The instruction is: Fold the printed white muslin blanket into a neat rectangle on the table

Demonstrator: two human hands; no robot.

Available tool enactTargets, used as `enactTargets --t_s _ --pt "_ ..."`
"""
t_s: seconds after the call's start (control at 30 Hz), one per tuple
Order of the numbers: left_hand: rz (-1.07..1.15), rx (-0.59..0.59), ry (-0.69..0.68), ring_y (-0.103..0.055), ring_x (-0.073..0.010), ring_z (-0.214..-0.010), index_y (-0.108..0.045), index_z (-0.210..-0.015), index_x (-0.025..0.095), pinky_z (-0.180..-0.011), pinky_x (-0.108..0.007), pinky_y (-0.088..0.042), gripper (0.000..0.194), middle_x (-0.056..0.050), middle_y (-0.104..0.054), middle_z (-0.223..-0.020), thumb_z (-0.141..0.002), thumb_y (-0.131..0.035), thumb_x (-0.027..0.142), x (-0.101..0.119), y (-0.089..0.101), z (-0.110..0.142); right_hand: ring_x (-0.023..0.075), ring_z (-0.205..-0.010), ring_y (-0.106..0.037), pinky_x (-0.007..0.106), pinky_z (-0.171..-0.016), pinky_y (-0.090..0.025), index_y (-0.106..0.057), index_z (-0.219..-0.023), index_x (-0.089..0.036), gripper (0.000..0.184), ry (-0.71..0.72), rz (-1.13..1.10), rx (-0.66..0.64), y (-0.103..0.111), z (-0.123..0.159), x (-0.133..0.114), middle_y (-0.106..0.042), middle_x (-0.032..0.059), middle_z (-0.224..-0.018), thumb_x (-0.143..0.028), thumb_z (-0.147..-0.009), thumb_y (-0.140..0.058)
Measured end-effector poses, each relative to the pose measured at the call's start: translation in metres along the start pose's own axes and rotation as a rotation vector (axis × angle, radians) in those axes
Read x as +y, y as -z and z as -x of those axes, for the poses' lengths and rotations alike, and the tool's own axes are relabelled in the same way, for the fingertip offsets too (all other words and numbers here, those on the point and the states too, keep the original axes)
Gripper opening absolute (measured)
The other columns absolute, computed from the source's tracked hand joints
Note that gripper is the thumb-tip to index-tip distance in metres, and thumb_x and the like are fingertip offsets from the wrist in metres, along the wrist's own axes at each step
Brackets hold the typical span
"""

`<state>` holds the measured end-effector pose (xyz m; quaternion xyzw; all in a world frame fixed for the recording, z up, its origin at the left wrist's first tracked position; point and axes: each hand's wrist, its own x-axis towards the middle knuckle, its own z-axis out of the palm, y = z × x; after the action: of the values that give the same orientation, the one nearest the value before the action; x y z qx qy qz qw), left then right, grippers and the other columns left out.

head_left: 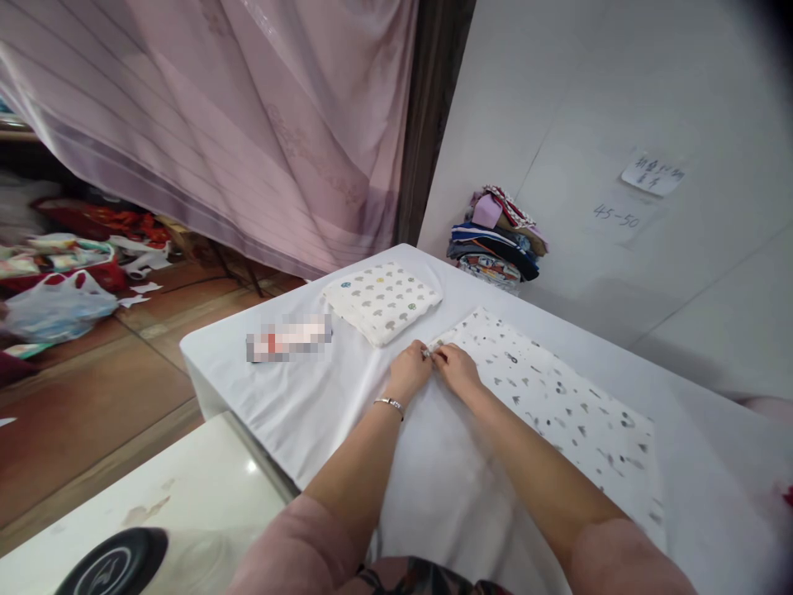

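A long white cloth with small grey prints (557, 397) lies flat across the right part of the white-covered table (347, 421). At its near left corner, my left hand (409, 369) and my right hand (455, 368) meet, both closed with fingertips pinching the cloth's edge. A small bit of the fabric shows bunched between them. Just beyond my hands sits a folded white cloth with grey mushroom-like shapes (384, 299). To the left lies a flat, blurred-out rectangular object (289, 337), its kind hidden by the blur.
A stack of folded clothes (496, 235) stands behind the table by the white wall (588, 107). A pink curtain (278, 124) hangs at the back left. At lower left is a white surface (204, 471) with a black round lid (115, 562). Plastic bags (59, 306) lie on the floor.
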<state>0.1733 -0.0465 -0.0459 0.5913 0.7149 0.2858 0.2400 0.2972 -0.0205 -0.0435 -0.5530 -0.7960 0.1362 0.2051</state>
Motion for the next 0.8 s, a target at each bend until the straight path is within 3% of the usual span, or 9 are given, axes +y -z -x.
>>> enactTargets --t_s 0.27,0.43,0.63,0.8 --pt "0.098 0.024 0.025 -0.061 -0.0208 -0.081 -0.058 -0.1 0.021 -0.064 -0.027 -0.038 0.024 -0.004 -0.068 -0.087 -0.078 -0.049 0.022 -0.002 -0.001 -0.002 0.0143 -0.069 -0.05 0.024 -0.062 -0.033 -0.056 -0.068 -0.02 0.017 0.03 -0.09 0.053 -0.003 -0.009 0.004 -0.057 0.0007 -0.074 -0.021 -0.081 -0.045" --pt "0.187 0.046 0.049 -0.06 -0.0187 -0.076 -0.059 -0.097 0.02 -0.064 -0.026 -0.039 0.023 -0.003 -0.068 -0.082 -0.075 -0.052 0.02 -0.003 -0.002 -0.005 0.0128 -0.067 -0.048 0.023 -0.063 -0.032 -0.051 -0.066 -0.02 0.014 0.147 -0.05 0.085 0.014 -0.003 0.009 -0.053 -0.0011 -0.07 -0.019 -0.078 -0.045" --pt "0.433 0.07 0.038 -0.058 -0.0138 -0.067 -0.06 -0.093 0.016 -0.062 -0.023 -0.04 0.02 -0.002 -0.065 -0.075 -0.074 -0.054 0.015 -0.004 -0.006 -0.008 0.0117 -0.063 -0.043 0.023 -0.056 -0.025 -0.05 -0.065 -0.02 0.012 0.257 0.13 -0.068 0.026 -0.006 0.004 -0.052 -0.0005 -0.072 -0.017 -0.076 -0.047" --pt "0.511 0.072 0.013 -0.056 -0.0125 -0.063 -0.059 -0.092 0.016 -0.059 -0.023 -0.04 0.018 -0.001 -0.062 -0.071 -0.075 -0.054 0.015 -0.006 -0.01 -0.01 0.0112 -0.063 -0.044 0.022 -0.059 -0.029 -0.044 -0.06 -0.019 0.015 0.223 -0.04 -0.011 0.016 -0.013 0.001 -0.048 -0.0021 -0.067 -0.015 -0.075 -0.045"
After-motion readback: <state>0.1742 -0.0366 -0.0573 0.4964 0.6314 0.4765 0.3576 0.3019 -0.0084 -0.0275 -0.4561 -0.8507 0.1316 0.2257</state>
